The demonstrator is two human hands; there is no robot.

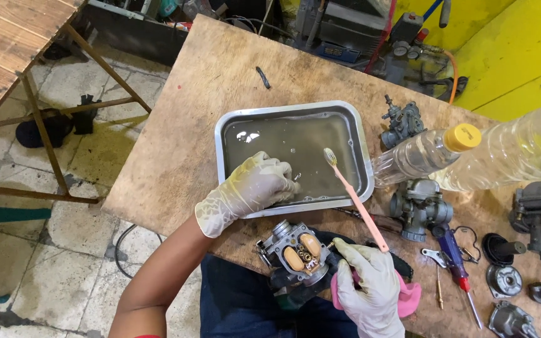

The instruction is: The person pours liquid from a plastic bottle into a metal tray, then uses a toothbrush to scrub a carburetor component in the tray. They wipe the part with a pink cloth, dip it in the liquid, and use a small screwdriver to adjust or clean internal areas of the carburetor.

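Our right hand grips pink toothbrush w/ bristles over grey metal tray; left hand, open, dips in. We keep strokes light on carburettor.

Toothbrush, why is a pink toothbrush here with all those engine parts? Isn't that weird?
Yes, a little odd. The right hand holds the pink toothbrush over a metal tray of murky liquid, beside an opened carburetor, not a sink.

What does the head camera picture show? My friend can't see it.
A gloved right hand holds a pink toothbrush over a metal tray of murky liquid; the gloved left hand dips in it.
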